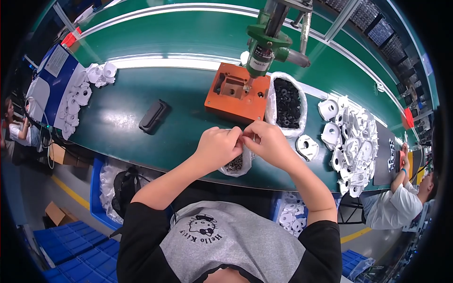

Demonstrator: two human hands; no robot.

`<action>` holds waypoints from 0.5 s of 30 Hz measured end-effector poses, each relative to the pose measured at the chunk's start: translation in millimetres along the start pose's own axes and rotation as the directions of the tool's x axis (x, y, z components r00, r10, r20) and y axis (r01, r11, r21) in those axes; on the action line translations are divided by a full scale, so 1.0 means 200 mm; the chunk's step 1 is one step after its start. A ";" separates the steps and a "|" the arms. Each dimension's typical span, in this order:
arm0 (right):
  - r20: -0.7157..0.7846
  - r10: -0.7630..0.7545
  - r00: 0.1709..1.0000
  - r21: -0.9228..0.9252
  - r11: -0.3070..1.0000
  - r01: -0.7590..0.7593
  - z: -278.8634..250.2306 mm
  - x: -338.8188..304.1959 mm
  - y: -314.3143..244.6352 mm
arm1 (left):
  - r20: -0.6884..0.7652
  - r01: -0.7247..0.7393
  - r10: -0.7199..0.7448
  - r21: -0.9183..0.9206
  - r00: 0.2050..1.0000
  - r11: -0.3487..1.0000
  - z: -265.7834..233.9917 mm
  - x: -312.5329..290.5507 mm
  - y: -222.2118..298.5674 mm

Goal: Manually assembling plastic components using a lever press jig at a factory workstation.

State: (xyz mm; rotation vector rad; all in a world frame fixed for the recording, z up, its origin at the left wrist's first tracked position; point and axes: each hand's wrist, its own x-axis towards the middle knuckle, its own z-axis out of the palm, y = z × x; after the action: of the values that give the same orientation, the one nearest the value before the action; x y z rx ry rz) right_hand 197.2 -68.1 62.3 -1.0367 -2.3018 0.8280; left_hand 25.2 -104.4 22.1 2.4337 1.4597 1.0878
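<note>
My left hand (218, 147) and my right hand (270, 145) meet at the fingertips, both pinched closed. Whatever is between the fingers is too small or hidden to make out. Directly beneath them stands a small container with a white plastic liner (235, 173), holding many tiny metal pieces (234, 163). Just beyond my hands sits an orange fixture block (236, 109) with a metal nest on top. Over it hangs the head of a green press (260, 52). To the right of my right hand lies a single round white plastic part (307, 147).
A white-lined container of black parts (287, 104) stands right of the fixture. White plastic parts (354, 141) are heaped farther right, others (75, 101) at far left. A dark oblong case (155, 116) lies on the green table (120, 137). Another person (396, 205) works at right.
</note>
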 end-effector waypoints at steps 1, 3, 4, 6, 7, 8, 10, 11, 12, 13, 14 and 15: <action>0.009 0.003 1.000 0.001 1.000 -0.003 0.00 0.00 0.00 | -0.001 0.000 0.000 0.000 1.000 1.000 0.01 -0.01 0.00; 0.017 0.010 1.000 0.020 1.000 -0.010 0.01 0.00 0.01 | 0.010 0.007 -0.007 0.001 1.000 1.000 0.02 -0.02 -0.02; 0.027 0.016 1.000 0.039 0.999 -0.017 0.00 0.01 0.02 | 0.010 0.008 -0.008 0.001 1.000 1.000 0.02 -0.02 -0.01; 0.008 0.022 1.000 0.050 0.999 -0.023 -0.04 0.05 0.07 | -0.009 0.055 -0.055 -0.062 0.998 0.997 0.01 -0.01 -0.01; -0.024 0.100 0.995 0.079 0.992 -0.098 -0.08 0.08 0.07 | -0.010 0.056 -0.056 -0.061 0.998 0.997 -0.01 -0.01 -0.01; -0.066 0.160 0.985 0.138 0.979 -0.149 -0.11 0.12 0.13 | 0.006 0.090 -0.090 -0.082 0.996 0.993 -0.02 -0.01 -0.01; -0.162 0.201 0.966 0.125 0.975 -0.182 -0.15 0.20 0.28 | 0.021 0.122 -0.121 -0.105 0.992 0.987 -0.03 -0.01 -0.02; -0.184 0.255 0.949 0.054 0.967 -0.249 -0.17 0.24 0.31 | 0.022 0.119 -0.118 -0.108 0.993 0.987 -0.03 -0.02 -0.03; -0.192 0.303 0.933 0.061 0.953 -0.297 -0.18 0.27 0.36 | 0.022 0.114 -0.112 -0.113 0.993 0.987 -0.03 -0.03 -0.04; -0.201 0.332 0.921 0.059 0.943 -0.327 -0.18 0.29 0.41 | 0.021 0.113 -0.111 -0.112 0.994 0.987 -0.04 -0.03 -0.05; -0.199 0.329 0.923 0.060 0.944 -0.324 -0.18 0.31 0.43 | 0.016 0.122 -0.121 -0.119 0.992 0.985 -0.04 -0.04 -0.05; -0.195 0.319 0.927 0.019 0.947 -0.322 -0.17 0.32 0.45 | 0.012 0.131 -0.131 -0.127 0.991 0.983 -0.05 -0.05 -0.06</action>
State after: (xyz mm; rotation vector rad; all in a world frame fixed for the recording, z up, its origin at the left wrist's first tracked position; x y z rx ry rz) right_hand 225.5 40.4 35.9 -1.4590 -2.0042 0.7917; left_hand 8.0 -108.3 18.9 2.2187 1.4772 1.1116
